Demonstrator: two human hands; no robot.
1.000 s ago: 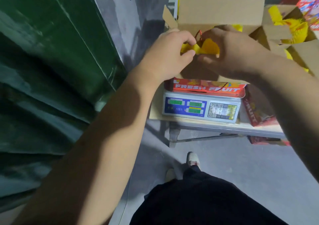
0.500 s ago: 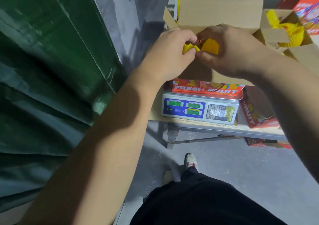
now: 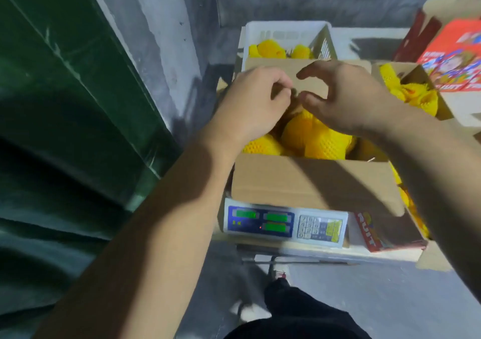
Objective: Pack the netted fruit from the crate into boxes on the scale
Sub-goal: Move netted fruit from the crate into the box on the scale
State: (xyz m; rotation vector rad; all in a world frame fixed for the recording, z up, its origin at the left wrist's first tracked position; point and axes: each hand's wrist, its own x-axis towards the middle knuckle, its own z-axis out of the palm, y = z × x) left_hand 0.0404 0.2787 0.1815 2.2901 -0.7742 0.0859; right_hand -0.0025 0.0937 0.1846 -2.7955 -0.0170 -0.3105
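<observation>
Netted fruit [image 3: 312, 135] is being held in an open box [image 3: 307, 180] on the scale [image 3: 283, 221] at frame centre. Above it, something small is being pinched by the left hand [image 3: 250, 104] with curled fingers; the right hand [image 3: 346, 96] fingers are curled, apart.

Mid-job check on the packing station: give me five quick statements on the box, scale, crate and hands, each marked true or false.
1. The open cardboard box sits on the scale. True.
2. That box is empty. False: netted fruit lies inside.
3. The white crate behind the box holds yellow fruit. True.
4. Only one hand is over the box. False: the left hand and right hand are both there, fingertips close together.
5. The scale's display is dark. False: its green readouts are lit.
</observation>
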